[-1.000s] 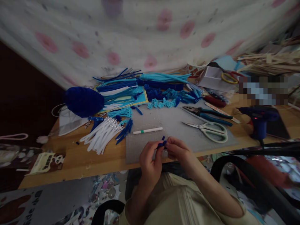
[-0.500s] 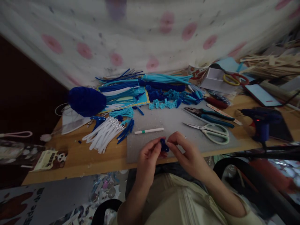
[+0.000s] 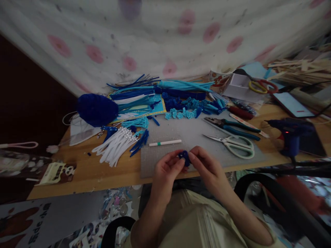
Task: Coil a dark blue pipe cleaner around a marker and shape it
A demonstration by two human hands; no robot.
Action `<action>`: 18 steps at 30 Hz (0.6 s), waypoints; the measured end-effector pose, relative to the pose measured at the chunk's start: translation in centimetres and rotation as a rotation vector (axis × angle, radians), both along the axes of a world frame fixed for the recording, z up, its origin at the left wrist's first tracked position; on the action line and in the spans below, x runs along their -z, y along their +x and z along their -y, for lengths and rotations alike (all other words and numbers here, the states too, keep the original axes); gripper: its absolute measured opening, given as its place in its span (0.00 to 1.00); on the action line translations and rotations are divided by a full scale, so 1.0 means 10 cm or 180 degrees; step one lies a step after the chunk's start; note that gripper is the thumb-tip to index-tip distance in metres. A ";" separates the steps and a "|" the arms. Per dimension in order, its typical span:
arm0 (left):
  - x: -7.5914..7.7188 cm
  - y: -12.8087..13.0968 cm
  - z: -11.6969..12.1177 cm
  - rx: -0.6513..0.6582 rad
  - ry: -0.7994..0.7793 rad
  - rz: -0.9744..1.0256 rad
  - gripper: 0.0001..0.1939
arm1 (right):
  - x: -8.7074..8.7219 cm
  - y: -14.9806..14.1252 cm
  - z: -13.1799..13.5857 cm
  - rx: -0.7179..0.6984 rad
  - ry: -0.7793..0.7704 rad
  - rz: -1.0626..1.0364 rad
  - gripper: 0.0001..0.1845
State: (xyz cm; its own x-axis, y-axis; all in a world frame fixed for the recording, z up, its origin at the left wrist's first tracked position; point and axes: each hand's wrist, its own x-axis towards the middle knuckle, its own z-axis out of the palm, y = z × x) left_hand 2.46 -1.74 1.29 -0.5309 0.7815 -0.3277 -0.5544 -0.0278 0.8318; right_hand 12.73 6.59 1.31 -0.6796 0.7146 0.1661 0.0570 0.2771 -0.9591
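Between both hands, over the front edge of the grey mat (image 3: 170, 129), is a small dark blue fuzzy piece of bent pipe cleaner (image 3: 184, 157) with loops. My left hand (image 3: 168, 168) is closed on its left side, thumb in front. The thumb and fingertips of my right hand (image 3: 205, 165) pinch its right edge. Just beyond my hands lies a white stick with a green band (image 3: 165, 143). Scissors with pale handles (image 3: 234, 143) rest to the right on the mat, and teal-handled pliers (image 3: 232, 127) lie behind them.
White pipe cleaners (image 3: 113, 148) with pearl-like tips lie left of the mat. Light blue flower shapes (image 3: 182, 113) and bundled blue pipe cleaners (image 3: 186, 85) sit at the back. A dark blue glue gun (image 3: 291, 134) with a lit red light stands right, near a phone (image 3: 294, 105).
My right fingers have closed in on the blue piece and now grip its edge. The piece has turned, showing more of its loops. The view has shifted slightly.
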 end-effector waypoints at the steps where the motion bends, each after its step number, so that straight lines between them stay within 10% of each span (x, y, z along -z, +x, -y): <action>1: 0.00 0.00 -0.01 0.0027 -0.0017 0.0158 0.15 | -0.01 0.00 0.01 0.0031 0.0196 -0.0002 0.13; 10: 0.01 -0.04 0.00 0.0236 -0.0134 0.0924 0.18 | 0.05 0.16 -0.21 -0.0243 0.2434 -0.0148 0.13; 18: 0.00 0.03 -0.04 0.0083 -0.0073 0.0606 0.18 | 0.07 0.10 -0.28 -0.0271 0.3042 -0.0260 0.11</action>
State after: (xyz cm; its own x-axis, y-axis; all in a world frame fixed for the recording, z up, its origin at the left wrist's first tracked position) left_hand 2.72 -1.35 1.29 -0.4371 0.7855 -0.4381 -0.7022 0.0064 0.7120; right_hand 13.69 9.37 0.62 -0.6834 0.2019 0.7016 -0.0562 0.9436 -0.3263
